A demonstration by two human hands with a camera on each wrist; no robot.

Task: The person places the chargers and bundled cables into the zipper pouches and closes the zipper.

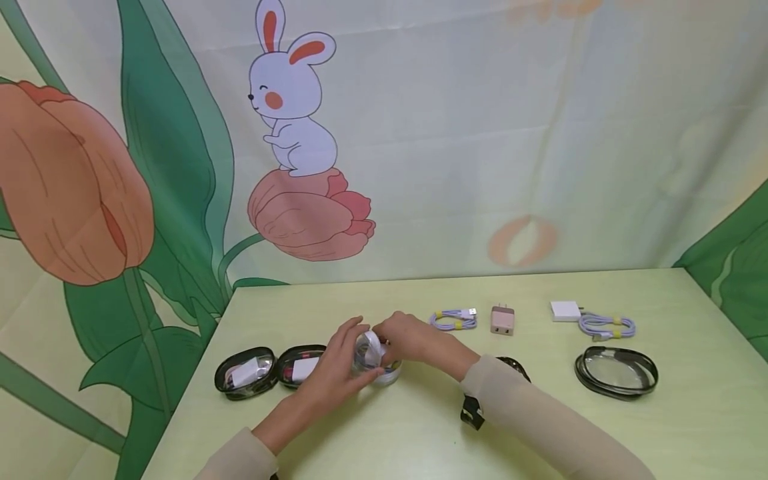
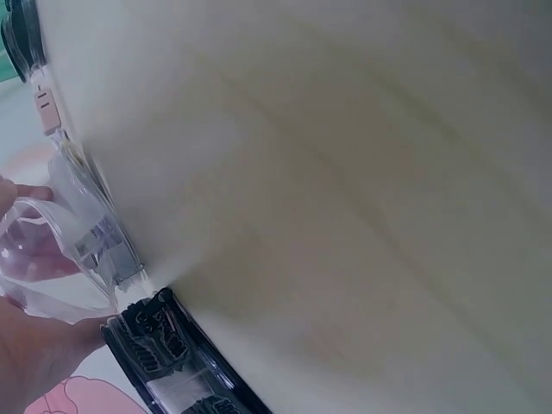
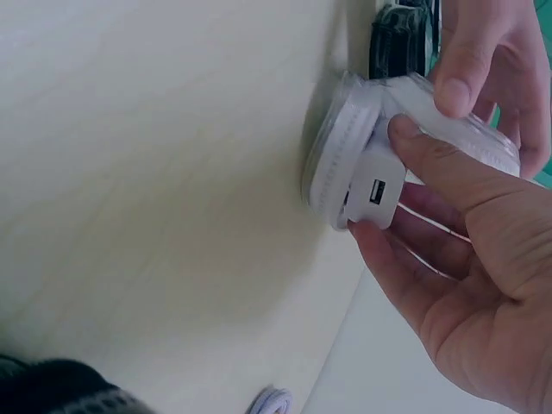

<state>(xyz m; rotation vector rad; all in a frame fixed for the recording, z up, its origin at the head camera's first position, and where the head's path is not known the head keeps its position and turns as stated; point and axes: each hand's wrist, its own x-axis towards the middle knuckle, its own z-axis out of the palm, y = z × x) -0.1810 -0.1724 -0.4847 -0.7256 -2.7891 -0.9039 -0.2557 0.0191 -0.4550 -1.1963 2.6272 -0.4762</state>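
A clear pouch with a white rim (image 3: 332,164) stands open at the middle of the table. My left hand (image 1: 330,370) holds it from the left, its thumb on the raised clear lid. My right hand (image 1: 411,337) pinches a white USB charger (image 3: 377,185) between thumb and fingers at the pouch's mouth. The charger's USB port faces the right wrist camera. In the left wrist view, the clear plastic (image 2: 52,250) curves beside my left hand (image 2: 39,349). Part of the pouch's inside is hidden by my hands.
Two black-rimmed pouches with contents (image 1: 246,373) (image 1: 302,365) stand at the left. Behind lie a purple cable (image 1: 453,320), a pink charger (image 1: 503,320), a white charger (image 1: 565,311) and another purple cable (image 1: 607,326). A black-rimmed pouch (image 1: 617,372) is at the right; a black item (image 1: 472,413) is partly under my right sleeve.
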